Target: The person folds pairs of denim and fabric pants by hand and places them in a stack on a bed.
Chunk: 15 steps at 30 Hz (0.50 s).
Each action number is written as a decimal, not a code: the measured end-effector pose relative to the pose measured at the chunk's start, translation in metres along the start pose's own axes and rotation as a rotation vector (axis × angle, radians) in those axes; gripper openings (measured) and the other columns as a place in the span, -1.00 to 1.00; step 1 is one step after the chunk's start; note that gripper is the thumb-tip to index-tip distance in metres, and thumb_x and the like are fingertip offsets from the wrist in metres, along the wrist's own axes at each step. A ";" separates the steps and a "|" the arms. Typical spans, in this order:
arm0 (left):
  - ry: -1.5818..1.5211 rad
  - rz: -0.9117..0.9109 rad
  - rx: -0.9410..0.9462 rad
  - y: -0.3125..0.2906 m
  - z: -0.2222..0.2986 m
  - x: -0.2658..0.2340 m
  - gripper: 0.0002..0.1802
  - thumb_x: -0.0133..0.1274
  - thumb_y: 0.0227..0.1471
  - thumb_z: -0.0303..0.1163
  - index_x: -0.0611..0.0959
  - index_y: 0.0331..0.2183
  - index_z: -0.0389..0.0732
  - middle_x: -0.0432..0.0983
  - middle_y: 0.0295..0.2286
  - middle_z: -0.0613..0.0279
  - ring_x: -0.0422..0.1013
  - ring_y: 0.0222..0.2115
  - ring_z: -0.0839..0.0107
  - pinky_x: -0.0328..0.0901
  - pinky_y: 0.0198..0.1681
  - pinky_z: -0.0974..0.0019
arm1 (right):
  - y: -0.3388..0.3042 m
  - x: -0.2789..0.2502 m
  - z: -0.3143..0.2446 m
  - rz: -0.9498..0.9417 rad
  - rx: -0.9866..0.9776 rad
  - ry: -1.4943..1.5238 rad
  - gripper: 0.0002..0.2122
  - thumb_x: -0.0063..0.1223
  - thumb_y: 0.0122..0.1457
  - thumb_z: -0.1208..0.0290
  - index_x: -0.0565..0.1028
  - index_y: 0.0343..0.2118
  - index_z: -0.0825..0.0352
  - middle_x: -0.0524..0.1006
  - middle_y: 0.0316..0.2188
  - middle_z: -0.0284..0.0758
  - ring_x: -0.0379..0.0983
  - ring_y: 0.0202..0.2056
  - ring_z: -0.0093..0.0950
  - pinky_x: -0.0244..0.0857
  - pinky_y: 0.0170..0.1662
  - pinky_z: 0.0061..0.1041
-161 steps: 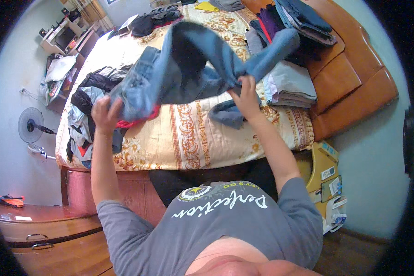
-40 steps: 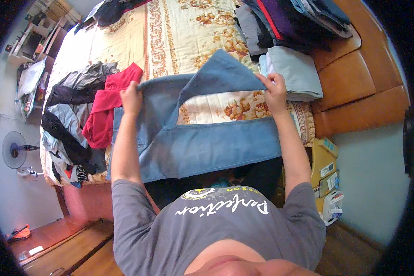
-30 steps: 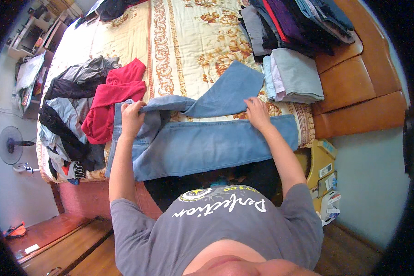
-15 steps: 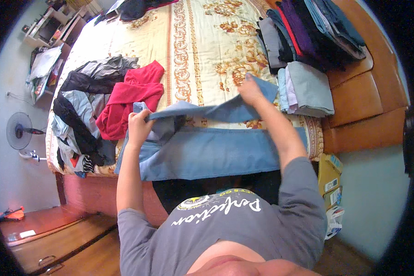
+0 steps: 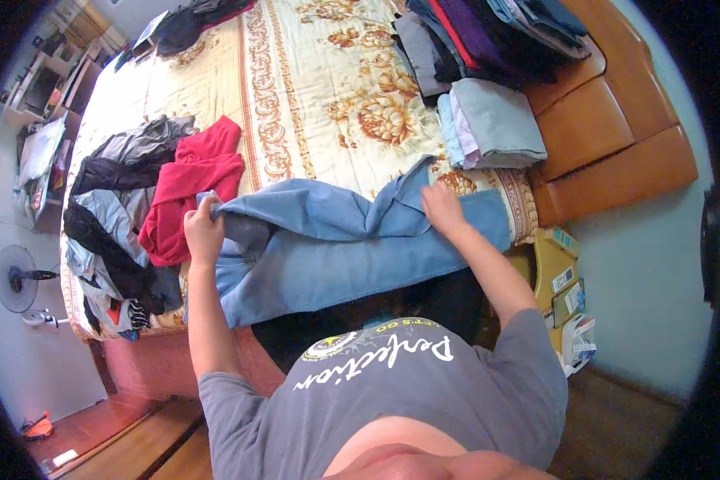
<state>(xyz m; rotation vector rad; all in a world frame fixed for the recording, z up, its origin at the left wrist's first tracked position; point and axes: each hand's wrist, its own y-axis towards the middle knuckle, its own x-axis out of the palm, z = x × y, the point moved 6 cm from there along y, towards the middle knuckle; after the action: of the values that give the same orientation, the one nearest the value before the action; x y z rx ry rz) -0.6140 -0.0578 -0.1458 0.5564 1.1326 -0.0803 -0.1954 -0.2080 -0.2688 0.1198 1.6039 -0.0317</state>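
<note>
While the left hand (image 5: 203, 232) pinches a fold of the blue jeans (image 5: 336, 248), the right hand (image 5: 442, 208) presses flat and open on them. Jeans lie across the bed's (image 5: 312, 96) near edge. Red garment (image 5: 188, 188) just left; folded stack (image 5: 488, 124) right.

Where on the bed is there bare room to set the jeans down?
Bare bedspread lies beyond the jeans, between the red garment and the folded stack. Crowded: the dark clothes pile along the left edge, folded piles far right.
</note>
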 end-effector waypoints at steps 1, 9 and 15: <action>0.048 -0.004 0.035 0.000 0.010 -0.002 -0.70 0.08 -0.30 -0.52 0.52 -0.36 -0.16 0.46 -0.57 0.14 0.34 -0.55 0.17 0.22 -0.35 0.22 | 0.011 -0.007 -0.003 0.199 -0.063 0.011 -0.78 0.00 -0.09 0.41 0.43 -0.32 0.28 0.44 -0.29 -0.19 0.29 -0.10 -0.29 0.22 -0.17 -0.26; -0.125 -0.026 0.213 -0.010 0.028 0.011 -0.63 -0.19 -0.26 -0.72 0.46 -0.31 -0.22 0.43 -0.45 0.05 0.36 -0.39 0.08 0.25 -0.29 0.15 | 0.057 0.028 -0.045 -0.327 -0.296 -0.121 -0.64 -0.02 -0.14 0.44 0.37 -0.16 0.21 0.38 -0.17 -0.27 0.22 -0.03 -0.32 -0.11 0.05 0.13; 0.118 0.097 -0.102 0.027 -0.022 -0.031 -0.75 -0.12 -0.12 -0.51 0.46 -0.29 -0.08 0.48 -0.48 0.00 0.42 -0.44 0.00 0.27 -0.42 0.06 | 0.086 0.008 0.004 0.005 -0.044 -0.302 -0.90 -0.09 -0.07 0.45 0.49 -0.48 0.20 0.48 -0.51 -0.34 0.40 -0.30 -0.37 0.25 -0.26 -0.25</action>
<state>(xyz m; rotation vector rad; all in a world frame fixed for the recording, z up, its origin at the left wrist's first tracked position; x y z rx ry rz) -0.6369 -0.0310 -0.1156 0.5297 1.2154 0.0944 -0.1831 -0.1226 -0.2721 0.0805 1.3022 -0.0097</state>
